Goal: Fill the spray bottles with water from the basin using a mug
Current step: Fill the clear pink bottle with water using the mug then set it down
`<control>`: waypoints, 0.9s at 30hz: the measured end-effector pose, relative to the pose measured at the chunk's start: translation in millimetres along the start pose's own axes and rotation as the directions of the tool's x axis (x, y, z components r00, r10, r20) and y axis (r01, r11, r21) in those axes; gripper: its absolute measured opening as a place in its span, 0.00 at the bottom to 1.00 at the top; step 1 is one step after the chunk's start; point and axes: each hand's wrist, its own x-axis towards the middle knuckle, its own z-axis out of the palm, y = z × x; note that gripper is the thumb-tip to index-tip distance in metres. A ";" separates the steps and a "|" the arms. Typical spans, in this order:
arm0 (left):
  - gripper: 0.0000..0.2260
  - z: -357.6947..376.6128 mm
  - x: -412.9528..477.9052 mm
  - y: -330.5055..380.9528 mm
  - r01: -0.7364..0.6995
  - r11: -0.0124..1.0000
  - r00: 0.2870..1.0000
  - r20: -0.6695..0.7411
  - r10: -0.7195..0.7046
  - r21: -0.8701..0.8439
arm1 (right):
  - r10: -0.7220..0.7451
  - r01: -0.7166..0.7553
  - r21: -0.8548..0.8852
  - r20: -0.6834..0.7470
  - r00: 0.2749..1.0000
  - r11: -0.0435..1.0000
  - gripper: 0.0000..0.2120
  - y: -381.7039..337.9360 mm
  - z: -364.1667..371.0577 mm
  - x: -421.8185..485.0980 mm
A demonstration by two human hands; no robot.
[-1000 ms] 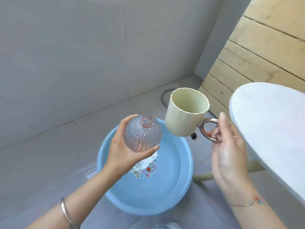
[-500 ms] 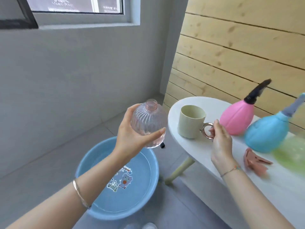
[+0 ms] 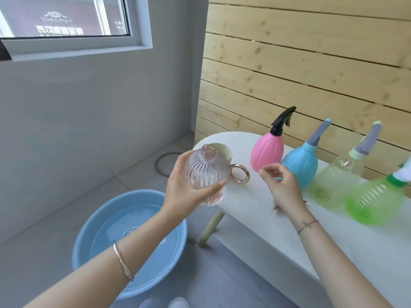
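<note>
White table (image 3: 249,210), mug (image 3: 225,153) beside left hand (image 3: 184,192) gripping bottle (image 3: 205,174)

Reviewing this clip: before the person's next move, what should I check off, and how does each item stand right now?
1. Left hand grips the ribbed bottle: ok.
2. Bottle neck up, uncapped: ok.
3. Mug stands on the table, no hand on it: ok.
4. Right hand free, holding nothing: ok.
5. Bottle's water level: cannot tell.
6. Basin holds water: ok.

The mug (image 3: 227,153) stands on the table (image 3: 255,197) left of the spray bottles (image 3: 266,152), the basin (image 3: 89,252) on the floor (image 3: 55,218).
</note>
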 end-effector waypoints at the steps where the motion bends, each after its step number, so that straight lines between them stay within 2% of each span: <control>1: 0.35 6.8 -1.4 0.2 0.004 1.000 1.000 0.007 -0.004 -0.008 | -0.019 0.019 -0.086 0.001 1.000 0.996 0.05 5.2 -16.0 -3.8; 3: 0.36 18.7 -3.7 -0.7 0.014 1.000 1.000 0.025 -0.013 -0.018 | 0.032 -0.023 -0.259 0.031 0.999 0.966 0.07 16.8 -40.1 -10.3; 5: 0.36 32.5 -5.2 -2.9 0.004 1.000 0.998 0.056 -0.003 -0.020 | 0.105 -0.066 -0.474 0.056 0.993 0.878 0.11 35.1 -57.3 -14.2; 7: 0.35 45.6 -7.8 -6.0 -0.002 1.000 0.996 0.088 0.003 -0.016 | 0.148 -0.065 -0.565 0.103 0.984 0.823 0.13 46.3 -65.0 -19.4; 11: 0.35 70.7 -14.6 -9.9 0.003 0.999 0.987 0.161 0.003 -0.037 | 0.092 0.006 -0.503 0.170 0.981 0.864 0.11 53.7 -70.6 -30.4; 15: 0.36 88.2 -19.8 -14.7 0.006 0.999 0.979 0.203 0.003 -0.046 | 0.110 -0.029 -0.395 0.182 0.977 0.918 0.12 60.8 -82.4 -33.5; 18: 0.34 100.9 -25.1 -14.6 0.018 0.998 0.976 0.219 -0.005 -0.058 | 0.065 -0.052 -0.213 0.054 0.996 0.976 0.11 45.9 -104.1 -34.7; 21: 0.34 113.0 -29.2 -19.3 0.056 0.996 0.969 0.245 -0.037 -0.072 | 0.021 -0.004 0.158 -0.105 0.994 0.987 0.11 8.0 -125.6 -34.2; 23: 0.35 122.1 -31.5 -22.3 0.075 0.995 0.962 0.269 -0.054 -0.069 | -0.010 0.069 0.373 -0.159 0.987 0.925 0.10 -20.5 -138.7 -32.9; 27: 0.37 137.7 -37.6 -24.1 0.078 0.996 0.953 0.296 -0.060 -0.048 | -0.070 0.189 0.639 -0.207 0.976 0.745 0.09 -70.1 -156.9 -27.0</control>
